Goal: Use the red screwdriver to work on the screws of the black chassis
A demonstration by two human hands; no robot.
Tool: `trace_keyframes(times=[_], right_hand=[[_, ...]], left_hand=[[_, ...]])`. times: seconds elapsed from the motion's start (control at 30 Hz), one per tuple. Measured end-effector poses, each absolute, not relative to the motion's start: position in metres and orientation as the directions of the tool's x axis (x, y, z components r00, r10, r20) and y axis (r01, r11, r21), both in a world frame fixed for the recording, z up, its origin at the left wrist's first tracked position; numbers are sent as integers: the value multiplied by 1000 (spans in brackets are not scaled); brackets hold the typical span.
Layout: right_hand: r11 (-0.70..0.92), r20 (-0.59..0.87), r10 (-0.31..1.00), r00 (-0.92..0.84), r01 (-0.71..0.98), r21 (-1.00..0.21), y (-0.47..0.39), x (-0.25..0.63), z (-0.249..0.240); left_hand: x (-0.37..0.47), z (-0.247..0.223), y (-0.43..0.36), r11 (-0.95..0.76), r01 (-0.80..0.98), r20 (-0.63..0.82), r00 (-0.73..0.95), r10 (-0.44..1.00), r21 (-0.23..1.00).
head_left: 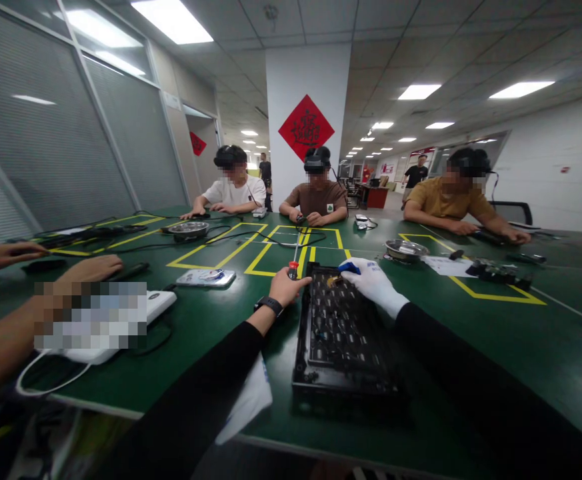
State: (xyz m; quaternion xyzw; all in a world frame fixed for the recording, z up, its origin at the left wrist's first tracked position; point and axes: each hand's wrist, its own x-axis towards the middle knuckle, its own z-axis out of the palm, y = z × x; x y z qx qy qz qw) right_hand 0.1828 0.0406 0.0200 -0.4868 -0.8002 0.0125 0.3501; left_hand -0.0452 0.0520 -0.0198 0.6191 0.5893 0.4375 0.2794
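Note:
A black rectangular plastic casing [345, 333] with rows of slots lies in front of me on the green table. My left hand [287, 289], bare and with a dark watch at the wrist, is closed around a screwdriver [293, 269] with a red and black handle. Its metal shaft points away from me, and my thumb reaches the casing's far left edge. Over the casing's far right part, my right hand [371, 280], in a white glove, grips a blue-handled brush [349, 267]. Tan bristles show below it, against the slotted face.
Left lie a phone [205, 277] and a white power bank-like device [158, 307], beside another person's arm [78, 277]. Metal bowls [407, 249], cables and black parts [501, 272] stand farther off. Several people sit across the table. A white glove [248, 400] hangs near the front edge.

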Motion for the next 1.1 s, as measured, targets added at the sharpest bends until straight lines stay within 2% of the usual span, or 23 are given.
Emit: trace_keyframes(times=[0.1, 0.2, 0.4, 0.6, 0.77, 0.9, 1.0, 1.1], right_hand=[[477, 532, 835, -138, 663, -577, 10, 192, 9], [445, 502, 863, -65, 568, -692, -5, 193, -5], [520, 562, 822, -91, 522, -676, 0, 190, -13], [498, 522, 847, -103, 500, -709, 15, 196, -14], [484, 537, 843, 34, 390, -784, 26, 197, -18], [516, 604, 782, 156, 383, -767, 24, 200, -16], [546, 634, 761, 136, 393, -740, 12, 200, -8], [542, 596, 801, 51, 363, -758, -9, 194, 4]], left_hand=[[-43, -18, 49, -137, 470, 174, -38, 984, 872], [-41, -17, 48, -156, 484, 181, -5, 983, 861], [-40, -24, 53, -218, 537, 234, 39, 971, 815], [-36, -27, 62, -332, 690, 415, 50, 908, 643], [-36, -27, 63, -296, 701, 400, 17, 916, 648], [-38, -28, 60, -331, 714, 413, 65, 909, 617], [-36, -28, 56, -344, 756, 440, 83, 894, 557], [-33, -27, 53, -328, 794, 456, 73, 887, 512]])
